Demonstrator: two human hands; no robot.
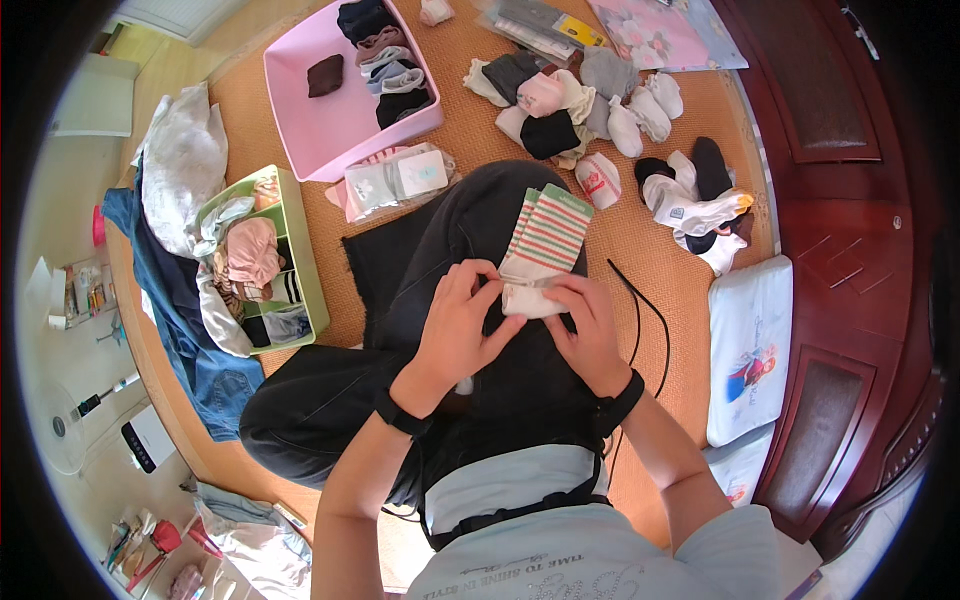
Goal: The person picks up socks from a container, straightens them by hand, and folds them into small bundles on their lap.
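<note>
A pair of white socks with green and red stripes (551, 232) lies over my thigh, its foot end rolled up. My left hand (465, 319) pinches the left side of the white roll between thumb and fingers. On the roll's right side, my right hand (589, 326) grips it with thumb and index finger. The striped cuffs stick out flat, away from me, beyond both hands. A white rolled sock with a red print (598, 181) lies on the woven mat just past my knee.
Ahead left stand a pink bin (300, 131) with folded socks and a green divided box (304, 262) holding cloth items. Packaged socks (397, 180) lie near the pink bin. Rolled socks (551, 135) and loose socks (694, 202) are heaped ahead right. A black cord (637, 300) runs beside my leg.
</note>
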